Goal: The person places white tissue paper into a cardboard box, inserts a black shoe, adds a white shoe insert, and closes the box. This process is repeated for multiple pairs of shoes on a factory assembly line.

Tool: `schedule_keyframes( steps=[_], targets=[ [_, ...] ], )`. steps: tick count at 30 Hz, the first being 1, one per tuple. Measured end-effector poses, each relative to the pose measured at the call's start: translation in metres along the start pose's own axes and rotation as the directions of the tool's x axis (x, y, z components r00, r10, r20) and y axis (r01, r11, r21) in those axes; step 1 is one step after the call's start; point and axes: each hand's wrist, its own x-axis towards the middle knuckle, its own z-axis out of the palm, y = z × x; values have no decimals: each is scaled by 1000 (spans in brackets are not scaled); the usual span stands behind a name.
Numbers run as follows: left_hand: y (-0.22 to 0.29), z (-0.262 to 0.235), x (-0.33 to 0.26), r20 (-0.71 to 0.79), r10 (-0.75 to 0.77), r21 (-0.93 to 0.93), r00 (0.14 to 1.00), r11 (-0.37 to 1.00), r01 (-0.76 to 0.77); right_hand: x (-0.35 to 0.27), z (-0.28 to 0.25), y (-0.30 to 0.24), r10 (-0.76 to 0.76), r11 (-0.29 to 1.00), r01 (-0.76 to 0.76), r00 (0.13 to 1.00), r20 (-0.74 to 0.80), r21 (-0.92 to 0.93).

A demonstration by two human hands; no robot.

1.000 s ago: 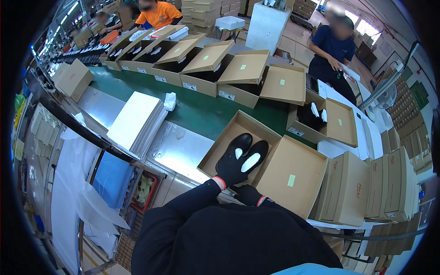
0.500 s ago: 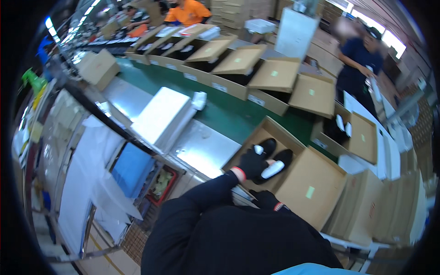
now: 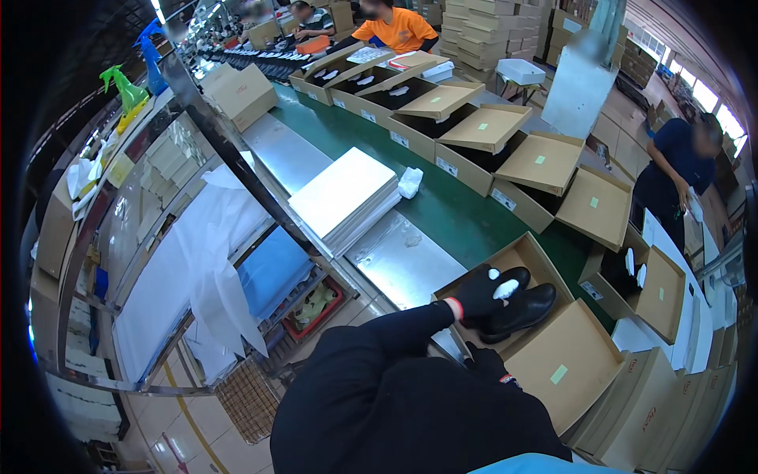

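Note:
My left hand [image 3: 478,294], in a black glove, is closed around a pair of black shoes [image 3: 527,306] inside an open cardboard shoebox [image 3: 512,257]. The shoes are tilted together, toes to the right, with white paper stuffing [image 3: 506,289] showing at their openings. At the box's near edge is my right hand [image 3: 486,363], also black-gloved; its fingers are partly hidden, so I cannot tell whether it grips the wall. The box lid [image 3: 562,365] lies open to the right of the shoes, with a pale green sticker inside.
Several open shoeboxes [image 3: 474,170] line the green conveyor belt [image 3: 442,225]. A stack of white paper [image 3: 345,193] rests left of my box, near crumpled paper [image 3: 410,182]. Closed boxes [image 3: 628,403] stand at right. One co-worker [image 3: 675,178] stands far right; another wears orange [image 3: 399,30].
The shoes, earlier lying side by side with openings up, are now gathered and tilted in my left hand, toes rightward. My right hand stays by the near edge. The whole view has shifted.

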Motion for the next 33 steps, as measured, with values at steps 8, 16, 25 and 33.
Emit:
schedule_keyframes(
  steps=[8,16,25,33],
  targets=[
    [-48,-148,-60,-196,-120,-384,973,923,36,7,-3,-6,58,997,-51,992,110,-62],
    [-128,-125,-76,-527,-207,216,825,906,365,3,4,-1,-18,992,18,1000,3,-128],
    [-121,-125,-136,-870,-50,-52,490,999,9,-3,-4,-22,61,998,-54,984,169,-45],
    [-264,-290,-256,-891,-406,-373,-202,910,-183,-8,7,-39,279,960,-279,957,84,-4]
  ],
)
